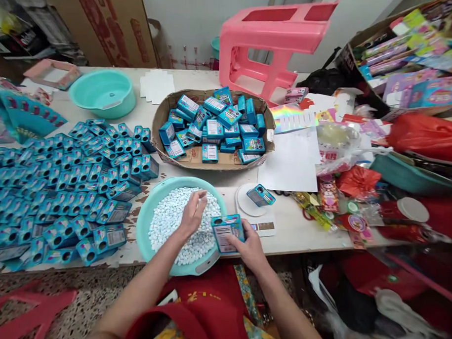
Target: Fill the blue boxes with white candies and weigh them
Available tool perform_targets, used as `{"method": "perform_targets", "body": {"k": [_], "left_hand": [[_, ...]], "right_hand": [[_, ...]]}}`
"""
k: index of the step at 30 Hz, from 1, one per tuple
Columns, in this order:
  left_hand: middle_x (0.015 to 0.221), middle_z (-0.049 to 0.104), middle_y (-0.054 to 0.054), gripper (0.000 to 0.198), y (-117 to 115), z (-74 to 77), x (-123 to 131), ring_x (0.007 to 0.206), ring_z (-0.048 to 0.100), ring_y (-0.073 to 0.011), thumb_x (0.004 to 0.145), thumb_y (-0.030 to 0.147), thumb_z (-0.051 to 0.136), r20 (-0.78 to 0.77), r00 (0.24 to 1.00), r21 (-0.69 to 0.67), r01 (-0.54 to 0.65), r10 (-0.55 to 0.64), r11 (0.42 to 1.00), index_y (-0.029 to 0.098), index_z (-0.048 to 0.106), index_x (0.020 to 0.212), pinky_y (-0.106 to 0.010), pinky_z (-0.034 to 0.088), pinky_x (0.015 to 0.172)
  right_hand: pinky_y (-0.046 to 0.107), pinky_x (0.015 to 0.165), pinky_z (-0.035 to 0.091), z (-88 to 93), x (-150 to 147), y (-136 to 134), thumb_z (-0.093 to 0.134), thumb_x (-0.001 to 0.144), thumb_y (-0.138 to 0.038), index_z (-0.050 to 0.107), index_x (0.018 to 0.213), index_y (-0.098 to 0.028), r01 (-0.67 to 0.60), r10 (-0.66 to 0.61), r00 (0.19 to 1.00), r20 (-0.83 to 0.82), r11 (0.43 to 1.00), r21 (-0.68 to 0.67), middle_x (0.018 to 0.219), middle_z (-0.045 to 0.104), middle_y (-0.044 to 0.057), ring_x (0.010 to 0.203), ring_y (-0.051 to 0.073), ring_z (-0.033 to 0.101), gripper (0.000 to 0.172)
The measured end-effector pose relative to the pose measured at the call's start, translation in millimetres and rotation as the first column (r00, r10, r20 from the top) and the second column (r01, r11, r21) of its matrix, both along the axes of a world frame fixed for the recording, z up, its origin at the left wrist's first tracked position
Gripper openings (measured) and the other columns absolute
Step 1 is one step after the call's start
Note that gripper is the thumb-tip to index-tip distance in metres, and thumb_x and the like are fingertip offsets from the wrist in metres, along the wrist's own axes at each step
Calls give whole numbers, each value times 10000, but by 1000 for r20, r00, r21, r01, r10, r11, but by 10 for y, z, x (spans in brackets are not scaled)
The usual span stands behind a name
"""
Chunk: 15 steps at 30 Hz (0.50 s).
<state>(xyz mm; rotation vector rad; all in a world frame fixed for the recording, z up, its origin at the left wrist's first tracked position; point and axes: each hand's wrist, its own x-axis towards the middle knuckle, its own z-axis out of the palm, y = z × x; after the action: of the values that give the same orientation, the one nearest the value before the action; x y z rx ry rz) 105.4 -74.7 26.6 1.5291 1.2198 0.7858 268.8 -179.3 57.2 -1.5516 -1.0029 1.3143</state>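
Observation:
My right hand (251,249) grips a small blue box (226,234) with a printed label, thumb on its front, beside the rim of a turquoise basin (144,226). Small white pellets (168,212) fill much of the basin. Over them is my left hand (194,213), its fingers curled close together; whatever may be inside is hidden. Another blue box (261,195) with a dark round opening rests on a white scale (243,202) at the right. To the left, many blue boxes (73,176) with similar round openings stand in rows.
A cut-down cardboard box (197,156) behind the basin holds more blue boxes. Farther back are an empty turquoise basin (102,93) and an overturned pink stool (268,35). Paper sheets (293,162), plastic bags and packets crowd the right side. The table's front edge runs near my body.

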Motion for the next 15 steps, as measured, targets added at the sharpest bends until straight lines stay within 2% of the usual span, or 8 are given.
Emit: {"method": "perform_targets", "body": {"k": [2, 4, 6, 7, 9, 11, 13, 15], "left_hand": [[1119, 564, -93, 320, 94, -262, -85, 1088, 485, -250, 865, 433, 473, -291, 955, 116, 100, -63, 988, 205, 593, 1055, -403, 361, 951], [1042, 572, -91, 282, 111, -466, -156, 1045, 481, -264, 824, 446, 531, -516, 842, 149, 269, -158, 952, 205, 618, 941, -405, 360, 924], [937, 576, -81, 251, 67, -584, -235, 954, 507, -247, 830, 440, 517, -599, 774, 139, 354, -206, 925, 206, 609, 837, -368, 384, 850], [890, 574, -71, 245, 38, -612, -281, 902, 519, -232, 838, 428, 502, -598, 775, 133, 349, -205, 928, 206, 594, 790, -344, 393, 806], [800, 563, -48, 241, -3, -615, -378, 787, 528, -194, 831, 407, 505, -527, 841, 114, 214, -124, 970, 203, 558, 714, -297, 396, 713], [683, 526, -18, 264, -7, -550, -466, 646, 499, -153, 803, 410, 531, -350, 936, 10, -43, 43, 999, 194, 516, 651, -257, 377, 606], [591, 476, 12, 283, 15, -404, -530, 515, 433, -114, 776, 422, 553, -63, 967, -217, -256, 248, 942, 188, 493, 629, -231, 333, 500], [556, 461, 26, 259, 34, -176, -567, 437, 384, -89, 747, 405, 579, 237, 865, -436, -312, 442, 844, 178, 502, 647, -216, 282, 427]], "right_hand": [[323, 758, 517, -3, -141, -68, 735, 691, -373, 586, 970, -207, -3, 3, 1000, -30, 1000, 4, 886, 671, 5, 811, 191, 621, 357], [300, 734, 517, -21, -263, -129, 765, 656, -342, 583, 980, -215, -15, 16, 998, -61, 1000, 14, 879, 661, -10, 795, 178, 620, 392], [296, 742, 520, -39, -368, -167, 775, 645, -324, 578, 1041, -225, 10, -7, 997, -79, 999, 38, 931, 658, -4, 820, 176, 624, 453], [300, 756, 521, -45, -410, -172, 775, 647, -323, 579, 1063, -228, 34, -30, 996, -80, 998, 51, 960, 656, 3, 841, 180, 626, 469], [312, 789, 519, -51, -470, -156, 766, 664, -337, 595, 1068, -225, 80, -76, 995, -63, 994, 77, 990, 655, 16, 880, 189, 626, 452], [322, 822, 508, -50, -499, -112, 763, 674, -359, 621, 1026, -218, 106, -107, 994, 3, 987, 121, 977, 650, 24, 906, 197, 622, 405], [329, 851, 492, -51, -515, -52, 763, 680, -364, 634, 1004, -218, 104, -125, 987, 103, 976, 189, 981, 637, 33, 932, 203, 611, 378], [332, 855, 481, -61, -546, 15, 754, 699, -348, 636, 999, -222, 75, -127, 972, 200, 965, 250, 976, 626, 39, 936, 204, 603, 346]]}}
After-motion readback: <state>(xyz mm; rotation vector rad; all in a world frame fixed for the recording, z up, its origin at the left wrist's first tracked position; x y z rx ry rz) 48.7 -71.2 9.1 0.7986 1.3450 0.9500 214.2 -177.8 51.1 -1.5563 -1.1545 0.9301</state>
